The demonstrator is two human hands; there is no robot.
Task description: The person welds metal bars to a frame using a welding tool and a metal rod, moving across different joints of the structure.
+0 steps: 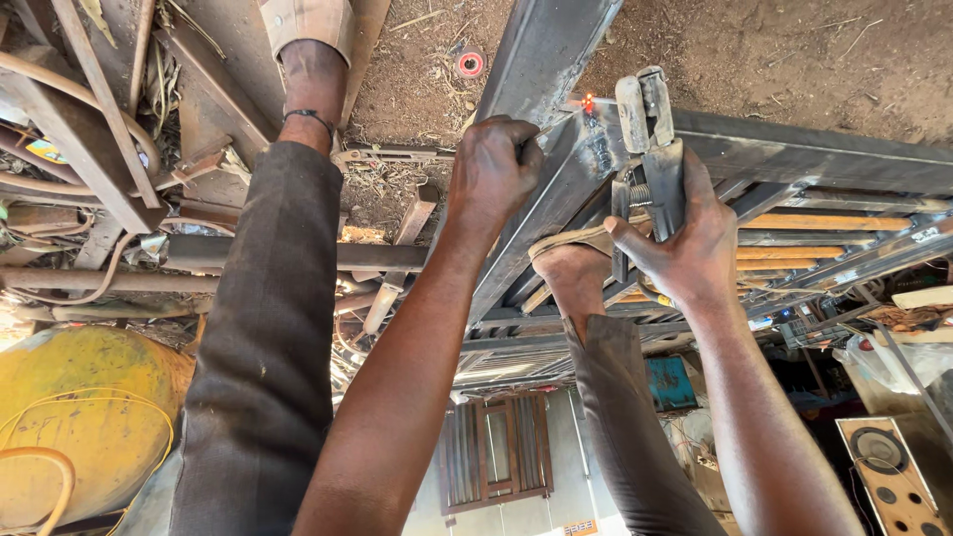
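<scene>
A yellow tank (84,417) is seen at near left, a brown window frame (496,452) near centre, rusty scrap bars (89,129) far left.

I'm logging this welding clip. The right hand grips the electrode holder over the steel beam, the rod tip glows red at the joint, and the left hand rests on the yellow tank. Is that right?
One detail is off. In the head view the left hand is not on the yellow tank; it is clenched on the steel beam beside the glowing rod tip. The right hand does grip the electrode holder.
</scene>
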